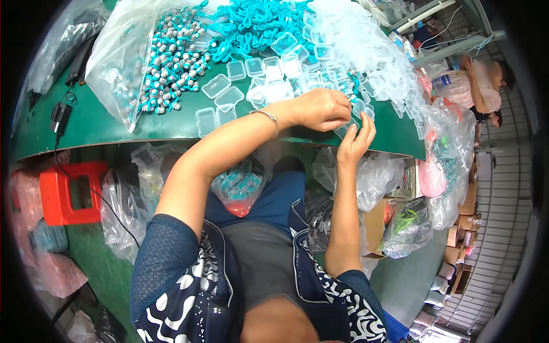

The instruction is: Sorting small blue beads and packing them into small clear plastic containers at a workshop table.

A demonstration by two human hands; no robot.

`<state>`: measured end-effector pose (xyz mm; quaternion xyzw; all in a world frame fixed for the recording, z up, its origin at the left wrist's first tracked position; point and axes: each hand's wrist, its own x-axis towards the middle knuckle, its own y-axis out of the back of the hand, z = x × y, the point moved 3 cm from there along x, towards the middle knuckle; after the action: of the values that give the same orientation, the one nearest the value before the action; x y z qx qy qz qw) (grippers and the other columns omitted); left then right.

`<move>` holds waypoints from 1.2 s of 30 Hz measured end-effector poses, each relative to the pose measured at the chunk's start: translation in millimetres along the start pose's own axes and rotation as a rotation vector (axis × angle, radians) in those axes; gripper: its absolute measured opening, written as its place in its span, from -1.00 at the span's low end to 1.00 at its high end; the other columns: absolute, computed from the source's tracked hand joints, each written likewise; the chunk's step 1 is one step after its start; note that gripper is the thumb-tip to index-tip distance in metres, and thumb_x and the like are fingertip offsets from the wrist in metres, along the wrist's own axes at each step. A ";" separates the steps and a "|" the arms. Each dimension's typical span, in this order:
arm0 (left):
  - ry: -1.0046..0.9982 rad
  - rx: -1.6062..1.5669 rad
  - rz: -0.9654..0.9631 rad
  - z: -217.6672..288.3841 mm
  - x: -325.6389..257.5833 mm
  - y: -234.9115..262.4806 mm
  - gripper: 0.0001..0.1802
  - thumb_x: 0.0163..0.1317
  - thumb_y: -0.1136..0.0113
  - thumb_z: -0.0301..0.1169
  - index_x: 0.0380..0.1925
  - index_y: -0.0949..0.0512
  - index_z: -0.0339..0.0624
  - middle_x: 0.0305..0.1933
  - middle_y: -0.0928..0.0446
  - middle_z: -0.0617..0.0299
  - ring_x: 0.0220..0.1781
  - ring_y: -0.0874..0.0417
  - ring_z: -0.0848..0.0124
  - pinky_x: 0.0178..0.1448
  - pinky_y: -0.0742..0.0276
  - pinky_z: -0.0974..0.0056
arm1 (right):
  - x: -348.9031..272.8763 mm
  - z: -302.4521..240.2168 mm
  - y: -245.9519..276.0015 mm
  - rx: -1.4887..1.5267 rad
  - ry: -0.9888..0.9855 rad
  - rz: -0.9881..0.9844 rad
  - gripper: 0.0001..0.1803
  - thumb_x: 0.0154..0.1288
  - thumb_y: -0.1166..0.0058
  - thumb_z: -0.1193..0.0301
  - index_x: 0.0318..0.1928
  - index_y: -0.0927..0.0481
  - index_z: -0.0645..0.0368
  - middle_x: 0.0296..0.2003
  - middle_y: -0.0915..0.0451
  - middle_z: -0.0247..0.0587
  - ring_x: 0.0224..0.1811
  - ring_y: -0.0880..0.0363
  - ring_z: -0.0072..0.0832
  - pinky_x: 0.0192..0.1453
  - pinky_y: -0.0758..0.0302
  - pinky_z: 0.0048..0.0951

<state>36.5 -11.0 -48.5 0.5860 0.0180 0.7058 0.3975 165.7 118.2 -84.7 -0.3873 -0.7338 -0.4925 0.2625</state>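
Our left hand (321,110) is curled closed, contents unclear; our right hand (354,144) half-curled by a clear rectangular plastic box (362,107), grip unclear. Both near the smooth green surface's (177,124) front edge.

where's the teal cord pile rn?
Head view, top centre: the teal cord pile lies on the green table, between striped beads on its left and clear plastic pieces on its right.

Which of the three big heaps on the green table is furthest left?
The heap of small grey and turquoise pieces, beside the clear bag; the turquoise cord heap and the clear plastic heap lie further right.
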 end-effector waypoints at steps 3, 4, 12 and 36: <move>0.012 -0.106 0.038 -0.6 2.9 3.6 -0.90 0.16 -0.28 -0.47 -0.33 -0.64 -0.22 -0.22 -0.63 0.11 -0.15 -0.66 0.11 -0.09 -0.61 0.10 | -9.3 -11.8 10.7 -0.015 0.061 0.019 -0.57 0.36 -0.04 0.41 0.20 -0.50 0.31 0.21 -0.40 0.06 0.28 -0.34 -0.02 0.37 -0.25 -0.03; 0.022 -0.140 0.057 -1.5 2.8 4.9 -0.90 0.17 -0.27 -0.47 -0.32 -0.64 -0.23 -0.23 -0.64 0.09 -0.15 -0.67 0.11 -0.09 -0.61 0.11 | -12.2 -22.8 13.0 -0.012 0.091 0.019 -0.57 0.35 -0.06 0.42 0.18 -0.50 0.31 0.20 -0.41 0.06 0.27 -0.34 -0.01 0.37 -0.25 -0.02; 0.175 -0.459 0.169 -5.4 7.8 25.2 -0.85 0.29 -0.24 -0.45 -0.25 -0.70 -0.29 -0.18 -0.70 0.08 -0.09 -0.71 0.27 0.08 -0.59 0.20 | -35.5 -102.6 -16.5 0.067 0.310 -0.254 -0.57 0.13 -0.24 0.34 0.05 -0.61 0.08 0.06 -0.51 -0.15 0.15 -0.45 -0.11 0.25 -0.29 -0.05; 0.406 -0.844 0.201 14.2 0.1 67.7 -0.83 0.37 -0.23 -0.44 -0.17 -0.70 -0.32 -0.11 -0.69 0.16 -0.01 -0.65 0.41 0.17 -0.54 0.27 | -34.3 -135.6 -55.1 0.113 0.385 -0.330 -0.50 0.10 -0.26 0.32 0.10 -0.60 0.09 0.13 -0.46 -0.12 0.23 -0.38 -0.09 0.32 -0.19 0.02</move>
<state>11.8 -63.5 -10.7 0.2227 -0.2497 0.7866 0.5190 139.9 -29.8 -88.5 -0.1462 -0.7501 -0.5514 0.3345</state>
